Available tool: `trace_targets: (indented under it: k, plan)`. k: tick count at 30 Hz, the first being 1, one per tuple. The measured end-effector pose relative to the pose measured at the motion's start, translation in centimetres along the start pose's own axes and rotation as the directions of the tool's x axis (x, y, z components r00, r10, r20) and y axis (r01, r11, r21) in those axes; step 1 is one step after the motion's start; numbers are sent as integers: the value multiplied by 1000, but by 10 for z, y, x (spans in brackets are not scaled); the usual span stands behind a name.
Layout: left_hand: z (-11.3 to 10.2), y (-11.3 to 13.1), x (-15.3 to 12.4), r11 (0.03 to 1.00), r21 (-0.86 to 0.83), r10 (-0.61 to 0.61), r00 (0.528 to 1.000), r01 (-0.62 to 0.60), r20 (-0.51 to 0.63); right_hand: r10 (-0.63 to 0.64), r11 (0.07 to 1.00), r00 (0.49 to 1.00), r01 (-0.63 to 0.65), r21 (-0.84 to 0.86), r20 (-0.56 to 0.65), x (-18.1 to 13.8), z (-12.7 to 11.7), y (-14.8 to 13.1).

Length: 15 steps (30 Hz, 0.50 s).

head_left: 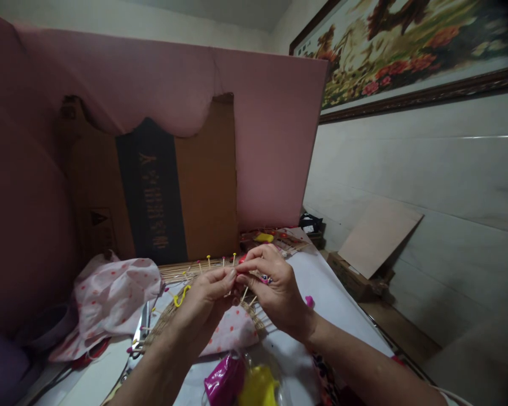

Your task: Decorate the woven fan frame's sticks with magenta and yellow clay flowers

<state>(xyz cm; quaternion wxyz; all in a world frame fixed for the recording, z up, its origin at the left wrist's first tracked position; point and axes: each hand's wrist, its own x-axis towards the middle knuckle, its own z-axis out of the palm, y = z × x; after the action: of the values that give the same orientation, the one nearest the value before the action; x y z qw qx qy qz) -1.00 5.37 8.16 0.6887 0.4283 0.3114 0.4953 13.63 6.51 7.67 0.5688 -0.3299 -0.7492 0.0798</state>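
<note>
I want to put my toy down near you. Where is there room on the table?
The bare white tabletop right of the right hand, toward the wall, is free. It's crowded around the left hand: woven ring with pins, dotted cloth, and bright bags in front.

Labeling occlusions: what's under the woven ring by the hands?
Under the woven ring: pink dotted fabric on a white sheet. The hands cover its middle; anything beneath there is hidden.
</note>
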Motion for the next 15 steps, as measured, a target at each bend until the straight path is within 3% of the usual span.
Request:
trace_targets:
  k: [7, 15]
  plan:
    - [-5, -2, 4, 1000, 16, -6, 1000, 7, -22, 29, 995, 999, -30, 96, 18, 1, -2, 4]
    - [-2, -1, 5, 999, 33, 11, 993, -7, -114, -1, 996, 999, -3, 93, 37, 1, -2, 5]
